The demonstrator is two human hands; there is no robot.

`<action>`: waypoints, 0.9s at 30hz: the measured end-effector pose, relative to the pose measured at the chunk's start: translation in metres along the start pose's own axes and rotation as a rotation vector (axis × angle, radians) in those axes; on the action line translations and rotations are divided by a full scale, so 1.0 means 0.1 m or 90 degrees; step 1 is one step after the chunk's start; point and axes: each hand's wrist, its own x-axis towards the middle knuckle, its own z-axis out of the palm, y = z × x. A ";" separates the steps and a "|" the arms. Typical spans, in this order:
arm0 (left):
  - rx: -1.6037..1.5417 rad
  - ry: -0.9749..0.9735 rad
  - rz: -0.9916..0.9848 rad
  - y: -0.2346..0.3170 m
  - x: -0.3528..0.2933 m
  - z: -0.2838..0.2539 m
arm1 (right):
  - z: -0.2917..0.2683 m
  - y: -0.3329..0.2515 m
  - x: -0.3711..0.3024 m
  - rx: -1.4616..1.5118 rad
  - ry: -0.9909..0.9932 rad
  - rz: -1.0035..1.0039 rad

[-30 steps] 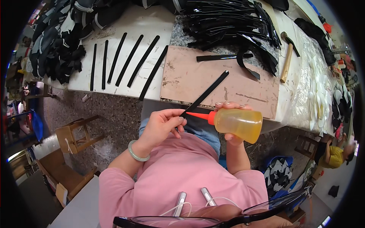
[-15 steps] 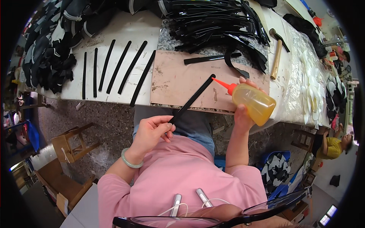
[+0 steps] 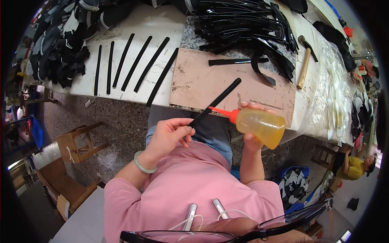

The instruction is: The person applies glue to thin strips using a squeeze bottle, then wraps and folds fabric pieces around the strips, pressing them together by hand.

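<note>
Between the thumb and fingers of my left hand is the near end of a narrow black strip. Its far end reaches up over a pinkish board on the table. My right hand is wrapped round a squeeze bottle of yellowish liquid, tilted on its side. The bottle's red pointed nozzle has its tip at the strip, about midway along it. Another black strip lies across the board's far edge.
Several black strips lie side by side left of the board. A big heap of glossy black strips is behind it. A hammer rests at the right, near white pieces on plastic. Dark pieces pile up far left. A wooden stool stands below.
The bottle's nozzle tip has moved from the strip's far end down toward my left hand, to about its middle. The view has shifted slightly, and my left hand still holds the strip.
</note>
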 end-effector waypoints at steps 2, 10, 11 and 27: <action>0.001 -0.004 0.003 0.01 0.00 0.00 | 0.05 0.02 -0.06 0.058 -0.051 0.029; -0.010 -0.004 0.004 0.04 0.00 -0.02 | -0.16 -0.02 0.22 -0.077 0.075 -0.042; -0.009 -0.004 0.007 0.04 -0.01 -0.03 | -0.21 -0.05 0.30 -0.171 0.092 -0.061; 0.091 0.039 0.181 0.38 -0.17 -0.20 | -0.11 -0.11 0.13 0.305 0.098 0.117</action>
